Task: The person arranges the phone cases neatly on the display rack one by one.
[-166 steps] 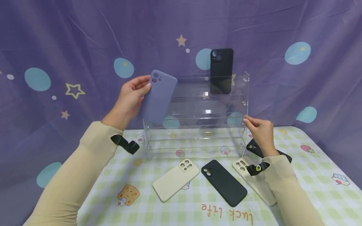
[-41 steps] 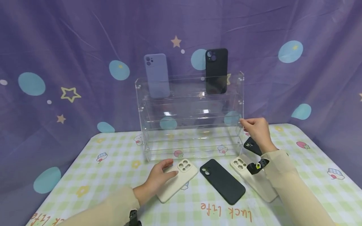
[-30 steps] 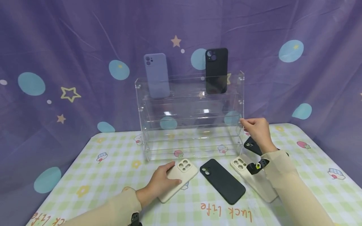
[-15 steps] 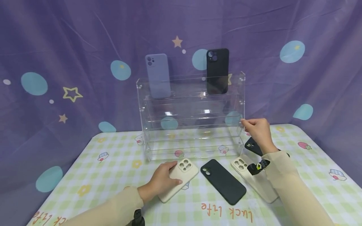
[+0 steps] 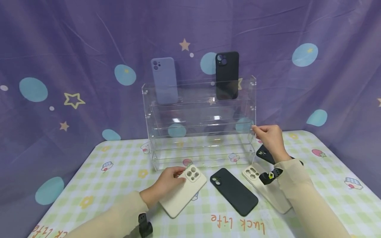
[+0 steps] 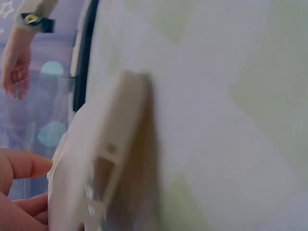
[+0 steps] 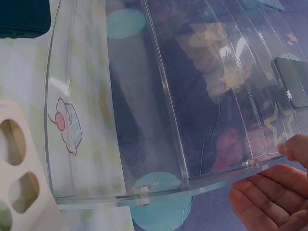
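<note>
Nearest to us, low in the head view and a little left of centre, our left hand [image 5: 162, 185] curls around the camera end of a cream phone case [image 5: 184, 190], thumb near the lens cut-outs and fingers along its left edge. The case lies slantwise on the checked bench [image 5: 119, 172], and in the left wrist view [image 6: 96, 159] one long edge seems lifted off the cloth (that close picture is too blurred to be sure). Our fingertips [image 6: 24, 166] show at the lower left of that view.

Just right of the cream case, at lower centre, a black phone case [image 5: 234, 191] lies flat, apart from it. Further right a second cream case [image 5: 266, 190] lies partly under our right sleeve [image 5: 300, 195], and a dark case [image 5: 266, 154] peeks out behind that wrist.

Past these, in the middle of the frame, stands a clear acrylic tiered stand [image 5: 202, 132]. Our right hand [image 5: 269, 137] pinches its right side panel, thumb and fingers closed on the edge; the right wrist view shows the fingertips [image 7: 262, 197] against the clear panel [image 7: 159, 120] at lower right.

On the top tier, in the upper centre, a lilac phone case [image 5: 164, 81] stands upright at the left and another black case [image 5: 227, 75] stands upright at the right, well apart. Behind everything hangs a purple backdrop [image 5: 59, 49] printed with stars and blue dots.
</note>
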`<state>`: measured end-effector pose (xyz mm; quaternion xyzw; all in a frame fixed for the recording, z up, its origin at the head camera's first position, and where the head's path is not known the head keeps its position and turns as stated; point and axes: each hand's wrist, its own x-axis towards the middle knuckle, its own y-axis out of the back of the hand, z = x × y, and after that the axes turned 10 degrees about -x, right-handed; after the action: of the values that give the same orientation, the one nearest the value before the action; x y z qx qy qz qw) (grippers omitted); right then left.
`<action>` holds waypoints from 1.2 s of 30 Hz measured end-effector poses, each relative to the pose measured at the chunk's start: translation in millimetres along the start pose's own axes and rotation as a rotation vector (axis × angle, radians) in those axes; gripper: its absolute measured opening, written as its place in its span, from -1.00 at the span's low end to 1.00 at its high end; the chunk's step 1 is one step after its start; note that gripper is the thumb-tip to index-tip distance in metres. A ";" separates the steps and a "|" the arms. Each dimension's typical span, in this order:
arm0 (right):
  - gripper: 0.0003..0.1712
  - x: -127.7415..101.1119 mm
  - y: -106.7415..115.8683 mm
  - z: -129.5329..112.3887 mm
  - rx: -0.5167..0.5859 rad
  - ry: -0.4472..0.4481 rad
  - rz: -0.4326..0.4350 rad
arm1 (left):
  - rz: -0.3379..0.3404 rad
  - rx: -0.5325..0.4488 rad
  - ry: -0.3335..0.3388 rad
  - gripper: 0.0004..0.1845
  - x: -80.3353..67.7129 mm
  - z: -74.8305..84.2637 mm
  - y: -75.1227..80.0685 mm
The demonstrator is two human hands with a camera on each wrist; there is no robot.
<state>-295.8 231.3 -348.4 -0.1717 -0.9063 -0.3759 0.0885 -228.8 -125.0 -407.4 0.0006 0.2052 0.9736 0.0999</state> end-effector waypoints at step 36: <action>-0.50 -0.1 -1.1 0.0 -0.009 0.004 0.009 | 0.137 -0.505 -0.114 -0.55 16.2 106.7 85.4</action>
<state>-296.2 230.6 -349.1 -0.1753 -0.9037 -0.3799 0.0910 -256.7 -155.7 -276.1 0.0446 -0.0508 0.9968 0.0422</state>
